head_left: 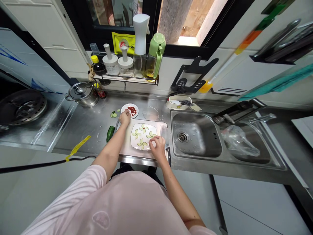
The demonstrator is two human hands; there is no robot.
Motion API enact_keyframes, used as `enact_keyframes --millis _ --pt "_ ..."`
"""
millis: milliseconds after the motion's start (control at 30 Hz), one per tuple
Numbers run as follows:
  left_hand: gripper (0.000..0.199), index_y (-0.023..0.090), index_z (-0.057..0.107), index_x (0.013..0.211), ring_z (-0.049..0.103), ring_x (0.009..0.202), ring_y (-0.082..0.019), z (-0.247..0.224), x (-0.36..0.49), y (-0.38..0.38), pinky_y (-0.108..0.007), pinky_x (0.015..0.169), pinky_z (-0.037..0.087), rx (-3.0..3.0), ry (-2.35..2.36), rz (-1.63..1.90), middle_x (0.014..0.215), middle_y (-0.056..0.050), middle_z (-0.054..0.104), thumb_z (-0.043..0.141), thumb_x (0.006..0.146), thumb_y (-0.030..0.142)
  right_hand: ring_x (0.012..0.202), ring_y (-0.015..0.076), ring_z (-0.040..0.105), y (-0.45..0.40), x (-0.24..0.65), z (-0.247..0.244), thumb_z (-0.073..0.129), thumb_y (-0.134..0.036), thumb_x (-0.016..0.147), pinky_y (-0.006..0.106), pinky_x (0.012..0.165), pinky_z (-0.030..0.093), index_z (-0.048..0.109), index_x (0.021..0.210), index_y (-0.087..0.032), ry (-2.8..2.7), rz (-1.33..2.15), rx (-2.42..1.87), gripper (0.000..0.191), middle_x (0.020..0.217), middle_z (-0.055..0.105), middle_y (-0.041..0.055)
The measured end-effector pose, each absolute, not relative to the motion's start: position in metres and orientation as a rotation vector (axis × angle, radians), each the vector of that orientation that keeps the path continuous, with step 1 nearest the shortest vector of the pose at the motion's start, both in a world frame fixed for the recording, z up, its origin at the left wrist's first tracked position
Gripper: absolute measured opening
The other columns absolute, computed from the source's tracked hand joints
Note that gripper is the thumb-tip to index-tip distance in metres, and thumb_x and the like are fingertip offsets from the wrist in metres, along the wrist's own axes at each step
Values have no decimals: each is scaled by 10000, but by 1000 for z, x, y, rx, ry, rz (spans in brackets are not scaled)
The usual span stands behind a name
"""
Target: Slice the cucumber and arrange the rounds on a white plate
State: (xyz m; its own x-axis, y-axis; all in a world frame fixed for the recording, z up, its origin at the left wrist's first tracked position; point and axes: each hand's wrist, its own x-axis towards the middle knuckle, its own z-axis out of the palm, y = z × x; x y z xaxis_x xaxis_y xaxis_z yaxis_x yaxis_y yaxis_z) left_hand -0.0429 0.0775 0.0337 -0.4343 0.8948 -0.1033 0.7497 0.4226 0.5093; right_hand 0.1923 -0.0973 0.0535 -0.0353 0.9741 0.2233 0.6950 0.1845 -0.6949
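My left hand (pixel 125 117) is over the near-left rim of a small white plate (pixel 123 107), its fingers bent together beside small red pieces (pixel 132 110). Whatever is between those fingertips is too small to make out. On a light cutting board (pixel 125 143) lies a squarish white plate (pixel 134 142) with green-edged cucumber slices (pixel 141 143) arranged in several pinwheels. One pinwheel near the far side has a red dot at its middle. My right hand (pixel 158 147) is at the plate's right edge, thumb and fingers pinched close to the right-hand pinwheel; anything in them is hidden.
A cucumber piece (pixel 110 133) and cucumber scraps (pixel 113 114) lie left of the board. A knife handle (pixel 168 156) sticks out at its near right corner. The sink (pixel 195 153) is to the right, a lidded pot (pixel 83 94) back left, a condiment shelf (pixel 127 78) behind.
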Motion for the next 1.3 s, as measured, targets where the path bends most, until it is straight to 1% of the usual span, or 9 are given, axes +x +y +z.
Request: enact_keyframes --millis 133,267,433,533,633,733,933,1167,1300 --pt "298 286 642 1078 555 1031 -252 33 -46 90 -379 865 383 1531 2320 471 1130 -83 619 446 856 253 1047 253 439 -97 194 57 529 -285 844 436 936 331 630 828 -225 -1783 525 -1581 118 1017 530 76" --pt "364 320 642 1127 519 1059 -250 31 -48 101 -379 904 372 1717 2230 425 1146 -77 584 422 856 217 1050 251 428 -98 197 57 522 -295 853 425 938 331 624 834 -224 -1778 524 -1594 125 1015 524 73" --pt "459 347 609 1182 455 1129 -261 29 -48 113 -403 970 335 1926 2080 229 1194 -72 543 503 781 152 1049 250 419 -97 199 55 533 -294 846 423 940 330 625 829 -226 -1770 523 -1602 116 1007 522 68" --pt "363 312 664 1046 463 1112 -256 28 -49 118 -402 953 344 1949 2062 231 1161 -70 554 483 783 140 1051 251 421 -96 200 56 531 -296 848 427 940 331 624 829 -230 -1763 521 -1609 116 1009 525 70" --pt "304 270 661 967 497 1046 -229 26 -51 120 -374 906 372 1906 2126 347 1103 -64 576 428 818 145 1054 249 421 -95 201 58 532 -297 849 422 941 332 624 825 -231 -1763 514 -1608 115 1015 530 70" --pt "296 258 646 998 512 1016 -221 27 -52 120 -359 885 384 1884 2144 378 1085 -67 587 421 832 162 1044 242 432 -93 201 59 535 -290 846 416 946 329 624 822 -227 -1771 505 -1604 111 1007 536 69" --pt "297 273 658 1047 488 1094 -233 29 -50 122 -362 930 364 1909 2083 285 1132 -62 581 454 839 214 1041 240 442 -90 203 59 520 -290 850 423 946 327 628 834 -227 -1788 499 -1606 126 1001 537 71" --pt "246 265 679 992 485 1099 -271 25 -47 125 -398 935 363 1965 2094 206 1146 -93 577 498 826 267 1053 245 445 -91 203 60 511 -298 857 424 944 337 630 834 -227 -1772 509 -1611 141 1006 538 75" --pt "215 243 683 950 513 1064 -269 23 -48 126 -381 911 386 1940 2128 220 1108 -103 590 519 814 272 1065 249 444 -91 203 59 513 -300 853 432 937 344 638 840 -230 -1769 518 -1619 143 1010 541 80"
